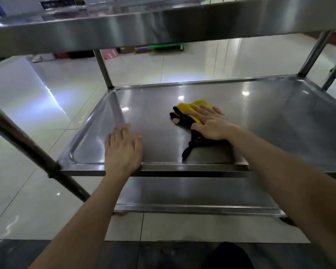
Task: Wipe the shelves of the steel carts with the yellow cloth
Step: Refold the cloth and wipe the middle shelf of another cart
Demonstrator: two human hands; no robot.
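I look down through a steel cart (314, 53) - its middle shelf (260, 123) fills the centre of the frame. The yellow cloth (190, 107), edged in black, lies on that shelf just right of centre, with a black strip trailing toward the near rim. My right hand (209, 123) lies flat on the cloth, fingers straight and spread, pressing it to the steel and not curled round it. My left hand (122, 150) rests at lower left of the shelf, palm over the near rim, fingers straight and flat on the bare metal, holding nothing. The two hands are well apart. The top shelf (124, 30) runs as a wide band across the upper frame. A lower shelf (192, 191) shows beneath the middle one. Glossy pale floor tiles (37, 191) lie all around - a dark slanted bar (27, 148) crosses the left edge.
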